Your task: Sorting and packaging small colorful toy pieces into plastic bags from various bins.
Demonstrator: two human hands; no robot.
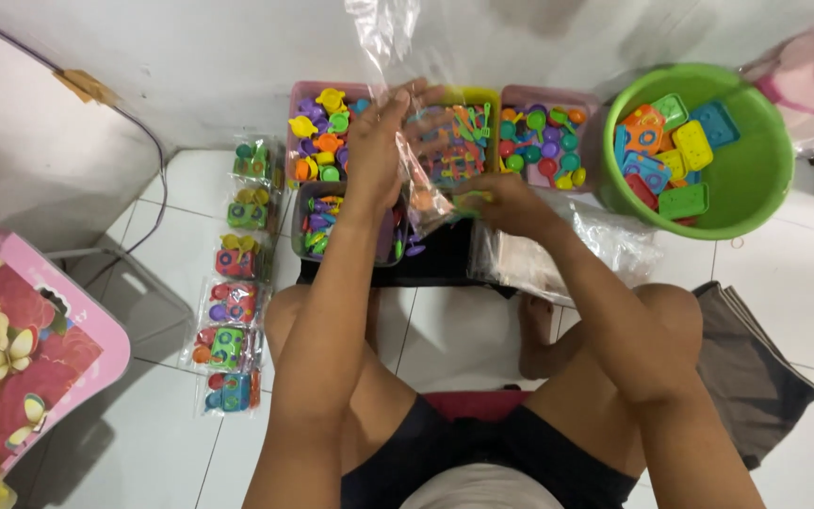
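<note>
Hands on a clear bag above the toy trays

We hold a clear plastic bag (416,123) upright with our left hand (376,141); its fingers are pinched on the bag's left edge, near the top. The bag is transparent and shiny, so we cannot tell well what is already inside it. Our right hand (511,203) is lower, at the bottom of the bag, fingers curled around something small and green; this piece is mostly covered by the fingers, and we cannot name it.

Behind the bag stand pink trays (305,99) with small colourful toy pieces. The middle tray is partly hidden by the bag and the hands. To the right is a green basin (765,179) with bigger toy blocks in it. A pile of empty clear bags (605,245) lies just beside our right wrist, its left part covered by the arm.

On the left, filled small packets (236,273) lie in a row on the white tile floor (784,283). A pink flowered thing (30,349) is cut off by the left edge, and so is a grey cloth (756,368) partly under our knee.
</note>
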